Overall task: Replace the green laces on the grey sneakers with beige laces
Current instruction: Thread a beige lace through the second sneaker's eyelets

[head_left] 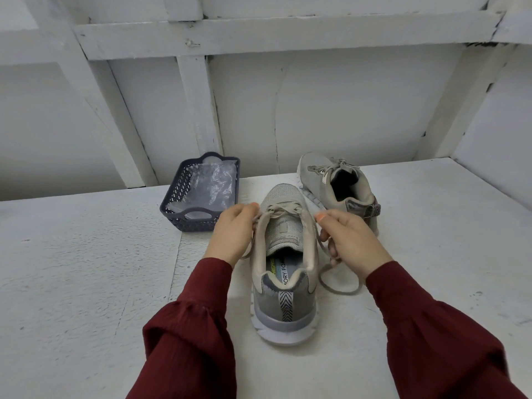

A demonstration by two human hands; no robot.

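A grey sneaker (283,272) stands in front of me, heel toward me, with a beige lace (283,210) threaded through its lower eyelets. My left hand (234,233) pinches the lace's left end beside the shoe. On the other side, my right hand (349,240) grips the right end, whose loose part (339,283) loops on the table. A second grey sneaker (339,188) sits behind to the right, laced in beige. No green lace is visible.
A dark blue plastic basket (184,214) holding clear plastic bags stands at the back left. The white table (86,269) ends at a white panelled wall behind the shoes.
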